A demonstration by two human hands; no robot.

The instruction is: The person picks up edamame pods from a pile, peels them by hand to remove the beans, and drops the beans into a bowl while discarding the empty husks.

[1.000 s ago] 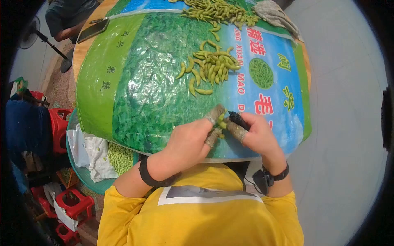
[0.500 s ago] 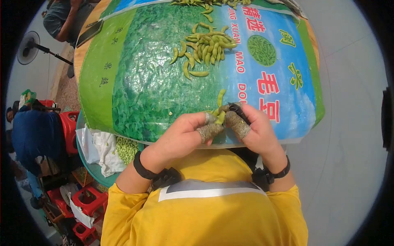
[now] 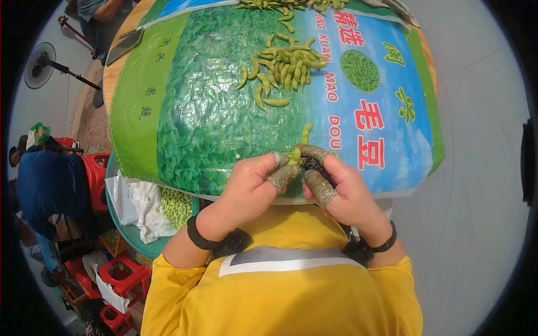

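Observation:
Wrapped thumb and finger of my left hand (image 3: 246, 182) pinch a green edamame pod (image 3: 295, 156) just above the near edge of the printed sack. My right hand (image 3: 353, 193) is close against it; its wrapped index finger reaches the pod's tip while its wrapped thumb stands apart, lower down. Dark wrapping shows on another right finger, partly hidden. Just beyond the fingertips lies a single loose pod (image 3: 306, 133). A pile of edamame pods (image 3: 291, 66) rests farther up the sack (image 3: 213, 112).
More pods (image 3: 263, 4) lie at the far edge. A phone (image 3: 124, 46) rests on the wooden tabletop (image 3: 119, 70). At lower left, a green basin (image 3: 126, 232) holds shelled beans (image 3: 176, 208) and a white cloth (image 3: 148, 210). Red stools (image 3: 126, 274) and other people are at left.
My right thumb has moved down and away from the pod, widening the gap to its index finger. My left hand keeps its pinch. The whole view has shifted slightly.

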